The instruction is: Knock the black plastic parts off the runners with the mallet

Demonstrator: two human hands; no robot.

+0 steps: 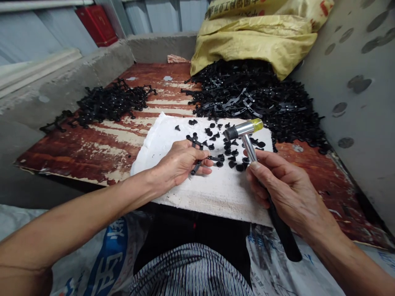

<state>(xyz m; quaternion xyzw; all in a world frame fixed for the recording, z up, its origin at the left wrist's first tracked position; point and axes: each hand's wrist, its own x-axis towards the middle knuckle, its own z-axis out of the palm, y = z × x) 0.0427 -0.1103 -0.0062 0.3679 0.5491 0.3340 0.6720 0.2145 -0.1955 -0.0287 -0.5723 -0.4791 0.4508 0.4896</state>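
- Black plastic piece [216, 158] sat narrowly pinched in the left hand [179, 164], apparently steadied over the white cloth [222, 193].
- Right hand [286, 185] gripped a yellow-tipped mallet [243, 129], its head raised clear.

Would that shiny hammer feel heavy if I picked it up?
The mallet's metal head looks weighty, so it will probably feel top-heavy and may tip that way. The long black handle looks stiff, not floppy. Its round head might let it roll if set down.

corrugated metal wall [148, 16] at upper left, red box [97, 24] against it, low concrete ledge [160, 46] along the top, pitted grey wall [348, 119] at right, peeling red-painted board [92, 154] below
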